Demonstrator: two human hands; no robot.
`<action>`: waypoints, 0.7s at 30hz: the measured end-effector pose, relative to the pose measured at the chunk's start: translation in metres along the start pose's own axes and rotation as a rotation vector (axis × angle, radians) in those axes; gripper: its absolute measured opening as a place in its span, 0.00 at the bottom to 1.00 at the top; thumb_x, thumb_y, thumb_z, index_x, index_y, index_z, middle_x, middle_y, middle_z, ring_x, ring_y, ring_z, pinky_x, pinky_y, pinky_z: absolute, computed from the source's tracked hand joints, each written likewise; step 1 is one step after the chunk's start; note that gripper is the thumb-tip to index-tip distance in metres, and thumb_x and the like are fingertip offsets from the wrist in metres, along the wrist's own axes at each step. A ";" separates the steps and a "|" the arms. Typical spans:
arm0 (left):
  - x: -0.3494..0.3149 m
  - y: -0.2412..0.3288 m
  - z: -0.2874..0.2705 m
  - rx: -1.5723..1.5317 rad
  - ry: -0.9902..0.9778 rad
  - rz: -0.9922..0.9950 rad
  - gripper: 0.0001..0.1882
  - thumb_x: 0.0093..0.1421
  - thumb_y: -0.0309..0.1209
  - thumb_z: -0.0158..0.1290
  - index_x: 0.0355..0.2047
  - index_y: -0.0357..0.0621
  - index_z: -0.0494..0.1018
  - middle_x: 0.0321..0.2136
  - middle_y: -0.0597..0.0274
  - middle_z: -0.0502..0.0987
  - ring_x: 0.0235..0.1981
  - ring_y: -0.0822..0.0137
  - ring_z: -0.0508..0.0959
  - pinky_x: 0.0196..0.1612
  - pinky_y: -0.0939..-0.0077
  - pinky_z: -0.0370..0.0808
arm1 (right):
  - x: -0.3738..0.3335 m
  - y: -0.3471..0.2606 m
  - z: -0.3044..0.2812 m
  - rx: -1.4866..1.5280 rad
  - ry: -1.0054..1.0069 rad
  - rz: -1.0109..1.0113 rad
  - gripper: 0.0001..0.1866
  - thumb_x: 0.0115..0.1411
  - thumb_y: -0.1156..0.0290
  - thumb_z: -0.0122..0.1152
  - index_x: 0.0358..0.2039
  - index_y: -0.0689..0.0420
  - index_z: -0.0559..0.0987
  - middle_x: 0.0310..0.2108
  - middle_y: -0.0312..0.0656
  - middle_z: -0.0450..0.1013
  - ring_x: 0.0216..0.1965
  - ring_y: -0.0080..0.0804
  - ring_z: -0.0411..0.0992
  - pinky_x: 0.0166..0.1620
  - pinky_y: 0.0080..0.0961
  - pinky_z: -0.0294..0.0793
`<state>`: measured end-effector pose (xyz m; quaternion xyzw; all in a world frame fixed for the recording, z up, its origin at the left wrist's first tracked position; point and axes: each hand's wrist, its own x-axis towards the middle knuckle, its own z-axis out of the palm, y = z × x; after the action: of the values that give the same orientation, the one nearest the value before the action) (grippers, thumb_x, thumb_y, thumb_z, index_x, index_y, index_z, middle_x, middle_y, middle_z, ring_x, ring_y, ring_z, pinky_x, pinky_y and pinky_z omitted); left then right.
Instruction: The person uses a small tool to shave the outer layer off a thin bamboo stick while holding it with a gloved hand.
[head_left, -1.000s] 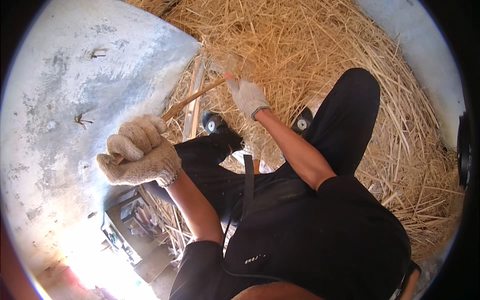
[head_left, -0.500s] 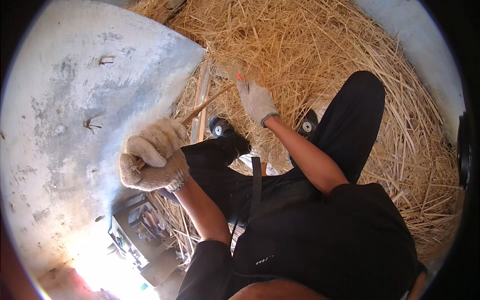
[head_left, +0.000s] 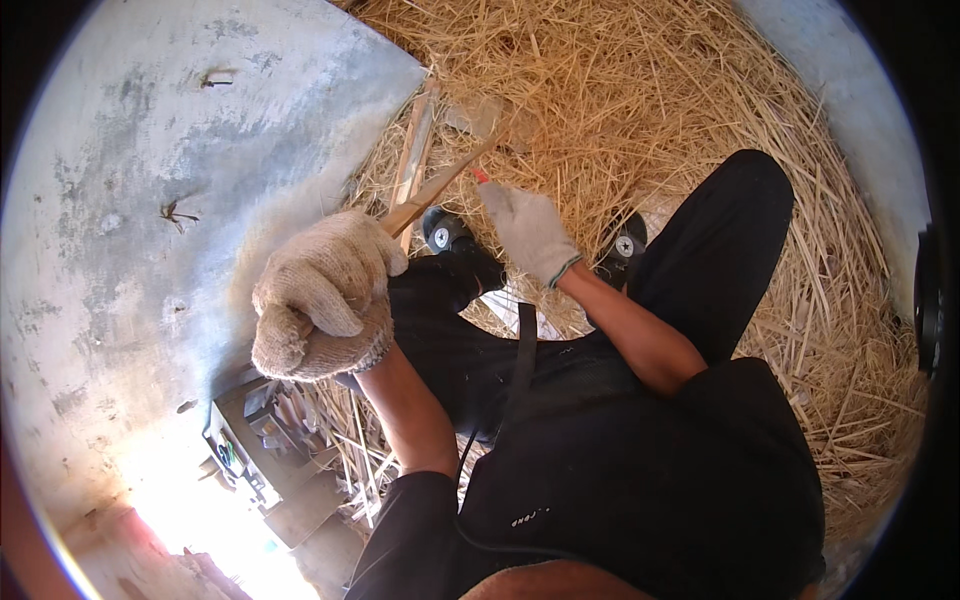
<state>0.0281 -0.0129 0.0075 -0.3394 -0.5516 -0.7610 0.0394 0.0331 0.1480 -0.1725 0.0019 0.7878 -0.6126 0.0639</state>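
Note:
Both of my hands wear pale knitted work gloves. My left hand (head_left: 325, 295) is closed around a long, thin strip of bamboo or wood (head_left: 432, 194), which slants away up and to the right. The strip's far end lies over the straw. My right hand (head_left: 530, 230) is closed beside that far end, with a small red tip (head_left: 480, 176) showing at its fingers. Most of this red-tipped thing is hidden in the glove, so I cannot make out its kind.
Shavings and straw-like strips (head_left: 620, 90) pile up ahead and to the right. A stained whitish wall (head_left: 200, 170) stands at the left. Wooden battens (head_left: 413, 150) lean near its edge. A box-like holder with odds and ends (head_left: 265, 450) is at the lower left. My shoes (head_left: 445, 230) rest among the straw.
My right hand has shifted slightly right and nearer to me. More of the strip shows beyond my left hand, which has turned a little. The whole view has shifted slightly.

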 end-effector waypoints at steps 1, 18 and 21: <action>-0.001 0.000 0.004 0.004 0.027 0.002 0.25 0.64 0.48 0.42 0.15 0.47 0.72 0.11 0.63 0.65 0.14 0.63 0.66 0.24 0.61 0.66 | -0.008 -0.010 0.002 0.047 0.027 -0.065 0.32 0.71 0.45 0.43 0.39 0.66 0.80 0.30 0.64 0.75 0.36 0.62 0.77 0.36 0.45 0.74; -0.002 -0.006 0.000 -0.067 0.105 0.026 0.26 0.65 0.48 0.41 0.13 0.49 0.68 0.08 0.65 0.61 0.11 0.65 0.59 0.23 0.63 0.65 | -0.008 -0.013 0.008 -0.020 -0.054 0.060 0.33 0.70 0.44 0.43 0.46 0.64 0.81 0.35 0.64 0.77 0.43 0.62 0.76 0.46 0.44 0.75; 0.004 -0.010 0.016 -0.044 0.096 0.046 0.26 0.65 0.47 0.41 0.12 0.50 0.68 0.08 0.65 0.60 0.10 0.65 0.59 0.22 0.63 0.64 | 0.022 0.064 0.016 -0.064 0.001 0.129 0.35 0.69 0.41 0.42 0.39 0.65 0.81 0.28 0.63 0.75 0.36 0.62 0.75 0.40 0.47 0.72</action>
<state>0.0286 0.0057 0.0043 -0.3156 -0.5243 -0.7872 0.0758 0.0181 0.1468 -0.2401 0.0510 0.8051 -0.5818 0.1031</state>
